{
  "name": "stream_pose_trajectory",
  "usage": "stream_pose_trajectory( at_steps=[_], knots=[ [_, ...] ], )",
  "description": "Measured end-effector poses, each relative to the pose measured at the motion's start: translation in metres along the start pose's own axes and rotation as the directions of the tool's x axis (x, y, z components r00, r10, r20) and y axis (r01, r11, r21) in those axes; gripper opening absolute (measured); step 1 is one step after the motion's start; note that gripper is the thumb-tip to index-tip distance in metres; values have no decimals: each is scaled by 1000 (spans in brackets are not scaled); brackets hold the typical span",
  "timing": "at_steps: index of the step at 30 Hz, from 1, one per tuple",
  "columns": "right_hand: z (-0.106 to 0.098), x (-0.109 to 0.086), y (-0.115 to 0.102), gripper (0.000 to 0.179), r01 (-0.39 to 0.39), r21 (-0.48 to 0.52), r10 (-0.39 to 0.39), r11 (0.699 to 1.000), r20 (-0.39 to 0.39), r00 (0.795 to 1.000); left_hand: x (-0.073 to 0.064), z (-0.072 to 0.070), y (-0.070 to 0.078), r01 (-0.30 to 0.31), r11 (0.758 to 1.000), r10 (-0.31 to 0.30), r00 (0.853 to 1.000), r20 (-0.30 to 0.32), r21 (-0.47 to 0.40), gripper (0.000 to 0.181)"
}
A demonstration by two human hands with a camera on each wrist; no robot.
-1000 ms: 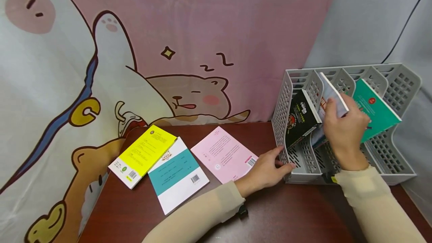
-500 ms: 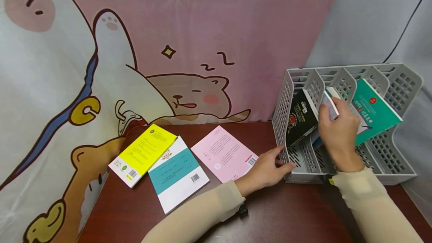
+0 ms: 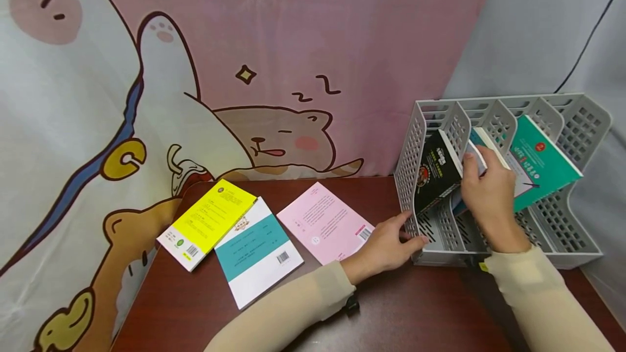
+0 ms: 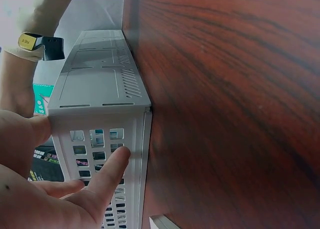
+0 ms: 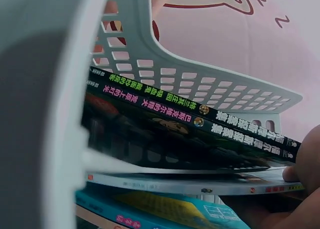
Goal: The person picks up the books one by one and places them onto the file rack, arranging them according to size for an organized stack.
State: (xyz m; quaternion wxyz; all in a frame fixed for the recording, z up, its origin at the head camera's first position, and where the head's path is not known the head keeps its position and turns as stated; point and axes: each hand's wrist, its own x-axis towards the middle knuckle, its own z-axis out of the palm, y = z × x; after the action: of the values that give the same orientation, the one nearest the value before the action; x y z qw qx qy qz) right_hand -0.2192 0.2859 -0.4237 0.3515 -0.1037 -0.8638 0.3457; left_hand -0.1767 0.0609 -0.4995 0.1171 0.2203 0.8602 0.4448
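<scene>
A grey perforated file rack (image 3: pixel 577 251) with several slots stands on the right of the table. My left hand (image 3: pixel 388 243) holds its near left corner, thumb at the front and fingers along the side wall (image 4: pixel 127 124). My right hand (image 3: pixel 494 194) grips a thin book (image 3: pixel 475 156) low in the second slot; its pale spine (image 5: pixel 200 185) lies between thumb and fingers in the right wrist view. Two black books (image 5: pixel 235 129) lean in the first slot. A blue book (image 5: pixel 170 209) sits beside the held one. Farther right leans a green book (image 3: pixel 548 162).
Left of the rack, a pink book (image 3: pixel 325 224), a white and teal book (image 3: pixel 259 254) and a yellow book (image 3: pixel 210 219) lie on the dark red table (image 3: pixel 391 314). A cartoon cloth (image 3: pixel 381 42) hangs behind. A black cable (image 3: pixel 592 37) hangs at right.
My right hand has lowered the thin book into the second slot and moved slightly left. Books behind it and more of the green cover now show. The left hand has stayed put.
</scene>
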Motion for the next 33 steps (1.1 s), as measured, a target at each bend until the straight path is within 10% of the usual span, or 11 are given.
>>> stream_pose_trajectory(
  at_steps=[21,28,33],
  knots=[
    [-8,1,1,54,-71,-59,82,996,202,976,1,1,-1,-9,1000,9,1000,-1,4,74],
    [-14,0,-8,41,32,10,-31,999,-31,999,1,2,-1,-5,1000,5,1000,6,10,75],
    [-19,-6,-21,35,198,144,-161,970,-234,959,1,0,-2,-5,1000,5,1000,7,-15,75]
  ],
)
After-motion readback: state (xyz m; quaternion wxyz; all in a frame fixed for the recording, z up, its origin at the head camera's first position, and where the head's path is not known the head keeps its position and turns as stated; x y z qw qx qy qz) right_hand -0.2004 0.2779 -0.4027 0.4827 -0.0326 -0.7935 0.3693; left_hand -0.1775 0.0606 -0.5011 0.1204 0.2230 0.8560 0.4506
